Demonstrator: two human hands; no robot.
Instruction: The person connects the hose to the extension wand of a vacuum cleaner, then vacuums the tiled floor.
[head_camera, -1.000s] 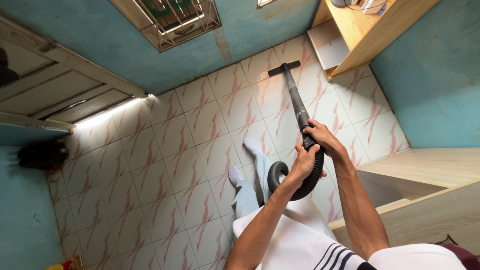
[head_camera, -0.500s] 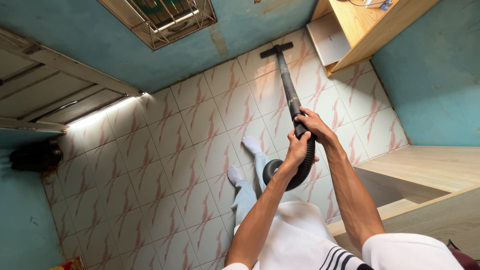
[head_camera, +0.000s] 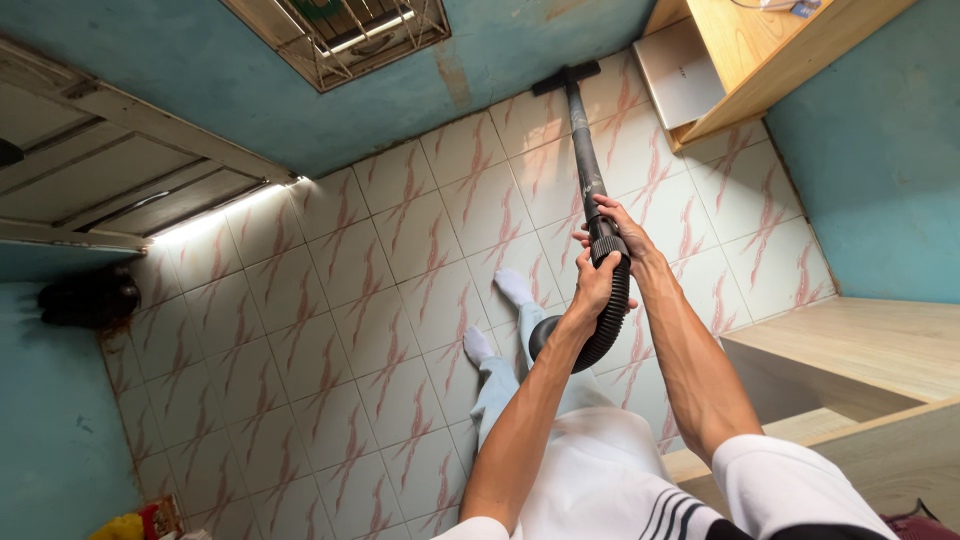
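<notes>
Left hand (head_camera: 597, 288) wrapped tight round ribbed hose (head_camera: 606, 325); right hand (head_camera: 618, 232) clenched on vacuum wand (head_camera: 586, 160) just above; nozzle (head_camera: 566, 77) at 12 o'clock on tiled floor (head_camera: 350, 330)

Wooden desk (head_camera: 760, 60) cut off at top edge, hose (head_camera: 600, 330) end hidden behind left arm

A single head-worn camera looks steeply down over the person's chest and outstretched arms to the tiled floor (head_camera: 330, 300), taking in the blue wall (head_camera: 500, 60) ahead and a wooden desk (head_camera: 760, 50) at upper right. The arms are close, the floor farther off.
</notes>
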